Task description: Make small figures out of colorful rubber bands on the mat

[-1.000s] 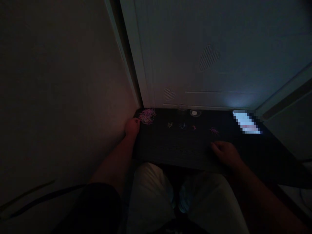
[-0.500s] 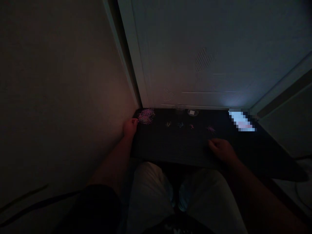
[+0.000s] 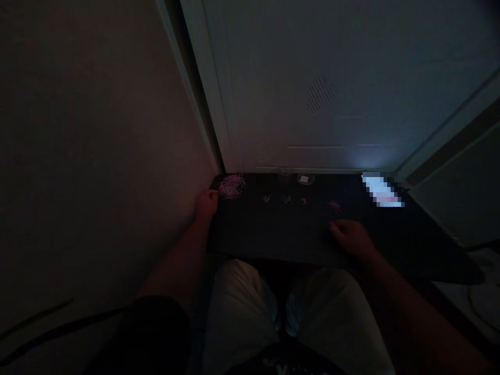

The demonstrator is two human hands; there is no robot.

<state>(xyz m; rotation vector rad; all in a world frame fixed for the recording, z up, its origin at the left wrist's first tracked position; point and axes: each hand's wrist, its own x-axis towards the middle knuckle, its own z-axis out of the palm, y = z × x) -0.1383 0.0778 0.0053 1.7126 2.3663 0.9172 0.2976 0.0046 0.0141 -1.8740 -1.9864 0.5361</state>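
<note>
In the dim light my left hand (image 3: 207, 203) is closed, its fingertips at the left edge of a pile of thin pink and purple strands (image 3: 232, 186). What lies between those fingers is too dark and small to make out. My right hand (image 3: 351, 235) rests closed on the dark table (image 3: 273, 229), just in front of a small cluster of purple strands (image 3: 334, 206). Its curled fingers hide whatever may be in them. Between the hands lie a pale small bunch (image 3: 266, 198), a bluish bunch (image 3: 286, 199) and a pink bunch (image 3: 303, 201).
A clear container (image 3: 285, 175) and a round lid-like dish (image 3: 305, 179) with a white square stand along the back edge. A bright, pixelated screen-like object (image 3: 383, 190) lies at the back right. A wall (image 3: 117, 130) closes the left side; a white panel (image 3: 351, 67) rises behind.
The camera view has shifted slightly, so everything appears a little further left. Both hands keep nearly the same places relative to the table and stay closed.
</note>
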